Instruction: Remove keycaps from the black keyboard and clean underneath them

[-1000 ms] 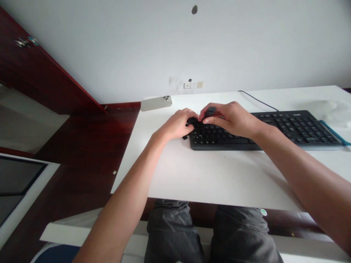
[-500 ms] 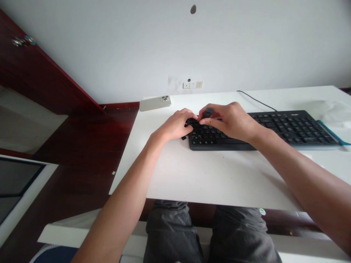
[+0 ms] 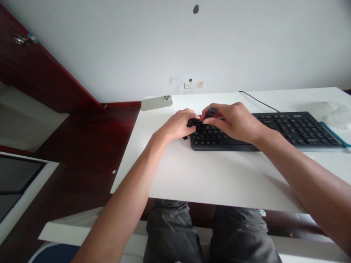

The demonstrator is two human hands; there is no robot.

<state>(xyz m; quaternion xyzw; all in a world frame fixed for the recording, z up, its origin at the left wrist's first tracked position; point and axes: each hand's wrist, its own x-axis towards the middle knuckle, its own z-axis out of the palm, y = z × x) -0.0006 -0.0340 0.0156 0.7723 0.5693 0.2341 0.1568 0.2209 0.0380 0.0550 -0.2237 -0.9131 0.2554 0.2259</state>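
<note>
Small dark keycap-like piece (image 3: 211, 111), pinched in right hand (image 3: 234, 120) fingertips, held just above the far left corner of the black keyboard (image 3: 287, 129); what it is exactly is hard to tell. Left hand (image 3: 179, 124) curled at that same corner, fingers touching the keys, grip on anything unclear. Right hand is nearer the piece. Keyboard's long axis runs left-right across the white table (image 3: 214, 175). Phone (image 3: 157, 102) lies at the far left edge. Bare wall, red-brown floor.

Both forearms are bare, with no sleeves in view. The left hand (image 3: 179, 124) and right hand (image 3: 236, 120) wear nothing. Dark grey trousers (image 3: 175, 233) cover the legs.
</note>
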